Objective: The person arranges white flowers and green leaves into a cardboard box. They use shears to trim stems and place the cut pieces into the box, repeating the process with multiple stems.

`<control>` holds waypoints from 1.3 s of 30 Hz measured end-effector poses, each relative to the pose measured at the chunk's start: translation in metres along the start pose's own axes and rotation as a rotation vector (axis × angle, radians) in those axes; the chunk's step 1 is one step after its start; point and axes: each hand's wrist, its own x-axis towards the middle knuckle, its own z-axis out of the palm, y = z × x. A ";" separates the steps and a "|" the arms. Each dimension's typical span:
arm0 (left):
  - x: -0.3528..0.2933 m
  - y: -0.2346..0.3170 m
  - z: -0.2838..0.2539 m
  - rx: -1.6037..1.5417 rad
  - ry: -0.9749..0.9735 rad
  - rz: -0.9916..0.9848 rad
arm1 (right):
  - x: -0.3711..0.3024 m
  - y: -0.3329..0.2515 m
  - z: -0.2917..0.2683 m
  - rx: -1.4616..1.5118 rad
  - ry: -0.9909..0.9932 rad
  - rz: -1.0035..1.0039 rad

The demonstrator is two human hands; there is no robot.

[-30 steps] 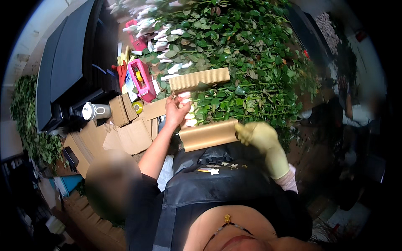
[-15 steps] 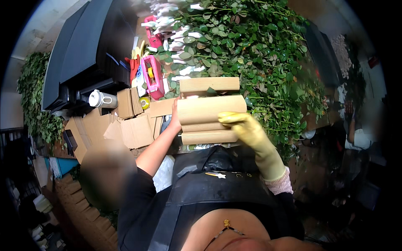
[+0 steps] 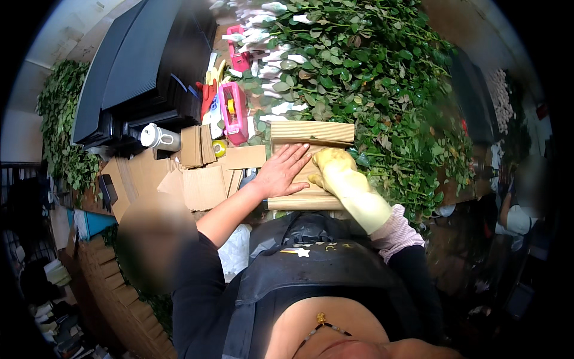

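A piece of tan corrugated cardboard (image 3: 312, 131) lies in front of me, its far and near edges standing up as ridges. My left hand (image 3: 282, 175), bare, rests flat on the middle of it with the fingers spread. Beside it, my right hand (image 3: 342, 173) in a yellow rubber glove presses on the cardboard's right part. The gloved thumb is apart from the fingers, which are slightly bent. Between the hands a strip of the ribbed surface shows; both hands hide much of the rest.
Leafy green stems (image 3: 376, 78) with white-sleeved heads (image 3: 272, 57) cover the table beyond. Pink tape dispensers (image 3: 232, 113), a white lidded mug (image 3: 160, 137), flat cardboard pieces (image 3: 203, 188) and stacked black sheets (image 3: 137, 66) are on the left. Another person's arm (image 3: 508, 206) is at far right.
My left hand has moved from the cardboard's left edge onto its middle. The raised cardboard is now pressed down, and the gloved right hand has shifted slightly and flattened against it.
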 end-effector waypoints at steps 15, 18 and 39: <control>0.002 -0.013 0.027 0.210 -0.144 -0.011 | 0.102 -0.107 -0.003 -0.025 0.034 -0.394; 0.004 -0.019 0.031 0.125 -0.154 -0.030 | 0.132 -0.128 0.027 -0.101 0.096 -0.347; -0.011 -0.026 0.007 0.016 -0.098 0.083 | 0.010 0.011 0.051 1.212 -0.315 0.372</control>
